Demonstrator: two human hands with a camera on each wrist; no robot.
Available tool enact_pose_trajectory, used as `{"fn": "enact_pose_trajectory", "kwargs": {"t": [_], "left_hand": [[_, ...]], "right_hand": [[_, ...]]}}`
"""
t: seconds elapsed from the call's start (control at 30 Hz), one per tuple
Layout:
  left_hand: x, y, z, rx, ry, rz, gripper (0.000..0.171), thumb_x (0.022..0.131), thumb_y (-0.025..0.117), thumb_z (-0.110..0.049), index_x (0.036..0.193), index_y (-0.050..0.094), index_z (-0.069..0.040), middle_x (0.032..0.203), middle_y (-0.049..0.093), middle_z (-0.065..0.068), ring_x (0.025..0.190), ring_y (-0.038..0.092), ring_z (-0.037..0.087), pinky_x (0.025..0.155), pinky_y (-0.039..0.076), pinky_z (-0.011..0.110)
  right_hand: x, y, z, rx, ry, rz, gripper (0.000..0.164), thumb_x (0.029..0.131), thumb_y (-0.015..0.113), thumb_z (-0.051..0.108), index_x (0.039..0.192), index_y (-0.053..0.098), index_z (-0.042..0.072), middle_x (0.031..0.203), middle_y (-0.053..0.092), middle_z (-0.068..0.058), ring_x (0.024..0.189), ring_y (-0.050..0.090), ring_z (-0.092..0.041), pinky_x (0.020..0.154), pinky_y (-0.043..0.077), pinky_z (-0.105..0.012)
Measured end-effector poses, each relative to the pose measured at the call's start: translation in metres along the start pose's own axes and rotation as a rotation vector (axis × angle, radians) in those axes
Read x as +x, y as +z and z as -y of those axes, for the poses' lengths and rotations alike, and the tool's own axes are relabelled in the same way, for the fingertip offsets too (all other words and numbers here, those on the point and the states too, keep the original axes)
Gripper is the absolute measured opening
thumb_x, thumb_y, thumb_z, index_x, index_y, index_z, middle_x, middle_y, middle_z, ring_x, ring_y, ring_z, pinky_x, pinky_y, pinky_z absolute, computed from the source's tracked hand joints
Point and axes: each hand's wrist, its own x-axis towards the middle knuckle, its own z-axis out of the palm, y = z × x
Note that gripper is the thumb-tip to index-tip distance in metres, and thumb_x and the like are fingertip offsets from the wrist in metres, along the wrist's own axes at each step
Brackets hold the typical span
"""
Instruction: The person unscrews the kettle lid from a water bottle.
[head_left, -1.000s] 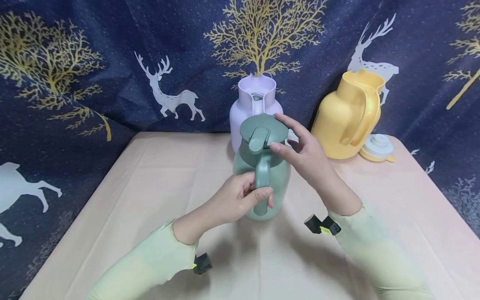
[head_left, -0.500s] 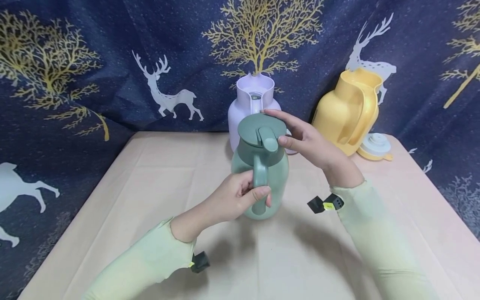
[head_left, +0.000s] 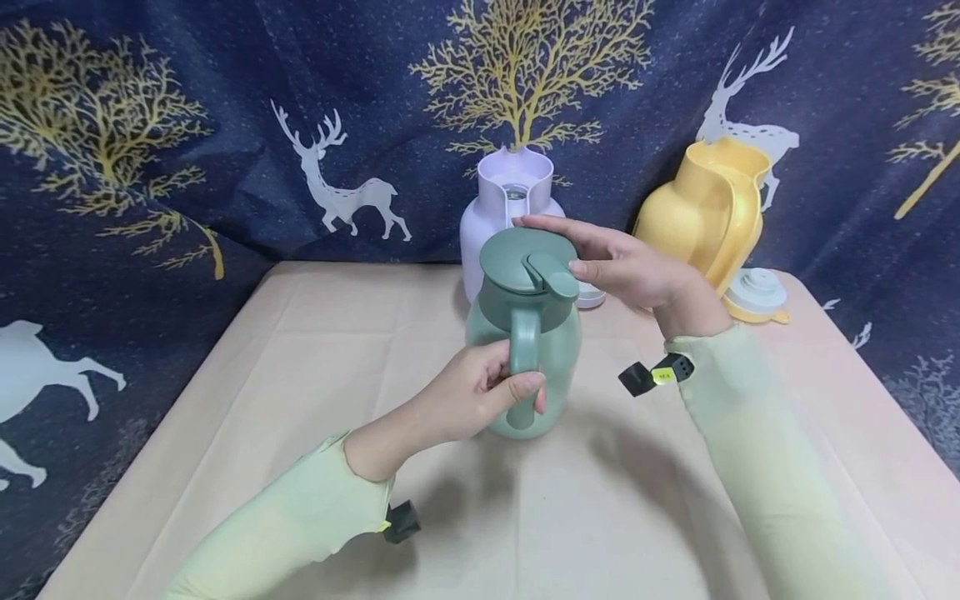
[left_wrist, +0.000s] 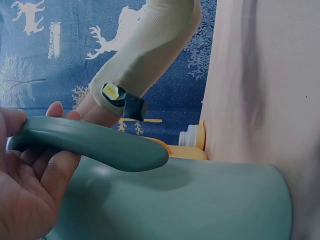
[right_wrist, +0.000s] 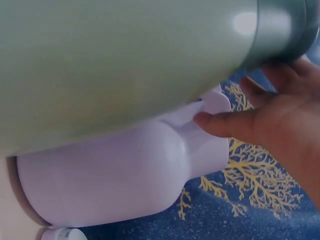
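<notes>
A green thermos jug stands upright on the cloth-covered table, its darker green handle facing me. My left hand grips that handle, thumb across its near side; the left wrist view shows the fingers curled round the handle's upper part. On top sits a round green lid, its lever pointing to the near right. My right hand holds the lid's edge from the right, thumb beside the lever and fingers reaching behind the rim. In the right wrist view, the green jug's body hides part of the scene.
Behind the green jug stands a lidless lilac jug, with a pale lid beside it, partly hidden. A lidless yellow jug is at the back right, next to a white-and-yellow lid. A dark blue deer-print cloth hangs behind.
The lid has turned counterclockwise, its lever swinging from near left to near right. My right hand has turned with it, fingers moving leftward behind the rim. My left hand keeps its hold.
</notes>
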Motion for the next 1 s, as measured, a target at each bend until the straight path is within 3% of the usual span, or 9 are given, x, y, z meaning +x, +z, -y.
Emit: {"fn": "enact_pose_trajectory", "kwargs": {"t": [0.13,0.23,0.33,0.43,0.57,0.67,0.77,0.87,1.0], "left_hand": [[0.001,0.001,0.0,-0.005,0.004,-0.001,0.014,0.102,0.057,-0.007,0.094,0.066,-0.001,0.084,0.071,0.017,0.074,0.057,0.005,0.068,0.045,0.021],[0.001,0.002,0.0,-0.014,0.005,0.0,0.013,0.102,0.058,-0.007,0.094,0.066,-0.001,0.085,0.071,0.018,0.075,0.058,0.004,0.069,0.045,0.02],[0.002,0.004,0.0,-0.018,0.007,0.002,0.013,0.102,0.058,-0.007,0.095,0.066,0.0,0.085,0.071,0.018,0.075,0.058,0.005,0.069,0.045,0.02],[0.002,0.005,-0.001,-0.019,0.004,0.0,0.013,0.102,0.058,-0.008,0.094,0.066,-0.001,0.085,0.071,0.018,0.075,0.057,0.006,0.068,0.045,0.02],[0.002,0.004,-0.001,-0.015,-0.001,-0.002,0.013,0.102,0.059,-0.009,0.095,0.066,-0.001,0.085,0.071,0.017,0.073,0.057,0.008,0.067,0.044,0.02],[0.001,0.003,-0.001,-0.005,-0.003,-0.007,0.012,0.102,0.058,-0.008,0.096,0.066,-0.001,0.085,0.071,0.017,0.072,0.056,0.008,0.065,0.043,0.02],[0.001,0.002,-0.001,0.0,-0.004,-0.012,0.011,0.102,0.058,-0.008,0.097,0.066,-0.001,0.084,0.071,0.017,0.071,0.055,0.007,0.064,0.043,0.02],[0.001,0.001,0.0,0.002,-0.008,-0.009,0.012,0.102,0.058,-0.008,0.097,0.066,-0.001,0.084,0.071,0.018,0.071,0.055,0.006,0.065,0.043,0.02],[0.0,0.0,0.0,0.001,-0.013,-0.006,0.012,0.102,0.058,-0.009,0.097,0.066,-0.001,0.085,0.071,0.017,0.073,0.057,0.008,0.067,0.044,0.02]], "right_hand": [[0.003,-0.014,-0.001,-0.007,-0.024,0.122,0.059,0.106,0.039,0.002,0.162,0.025,0.007,0.158,0.046,0.01,0.143,0.048,-0.006,0.117,0.041,-0.021],[0.0,-0.016,0.0,0.035,-0.003,0.123,0.058,0.108,0.037,0.005,0.163,0.02,0.006,0.166,0.035,0.004,0.148,0.042,-0.006,0.12,0.038,-0.022],[-0.004,-0.001,0.005,0.037,0.072,-0.076,0.065,0.109,0.045,0.03,0.163,0.02,0.006,0.172,0.025,-0.005,0.155,0.031,-0.012,0.127,0.031,-0.034],[-0.007,0.024,0.014,-0.063,0.15,-0.35,0.087,0.1,0.055,0.059,0.162,0.025,0.007,0.172,0.022,-0.012,0.159,0.022,-0.022,0.13,0.021,-0.05],[-0.01,0.057,0.029,-0.315,0.264,-0.586,0.105,0.084,0.06,0.079,0.161,0.033,0.012,0.168,0.034,-0.011,0.154,0.035,-0.031,0.125,0.028,-0.056],[-0.007,0.072,0.037,-0.5,0.359,-0.662,0.098,0.084,0.068,0.072,0.159,0.037,0.017,0.165,0.04,-0.008,0.15,0.041,-0.029,0.121,0.036,-0.054],[-0.002,0.081,0.039,-0.61,0.403,-0.707,0.081,0.088,0.077,0.049,0.156,0.044,0.019,0.164,0.042,-0.007,0.153,0.036,-0.027,0.123,0.032,-0.054],[0.002,0.084,0.038,-0.622,0.406,-0.741,0.07,0.089,0.079,0.029,0.152,0.05,0.018,0.163,0.043,-0.006,0.152,0.037,-0.027,0.122,0.033,-0.053],[0.002,0.082,0.034,-0.566,0.375,-0.728,0.066,0.091,0.076,0.021,0.152,0.051,0.019,0.164,0.042,-0.006,0.15,0.039,-0.026,0.118,0.039,-0.053]]}}
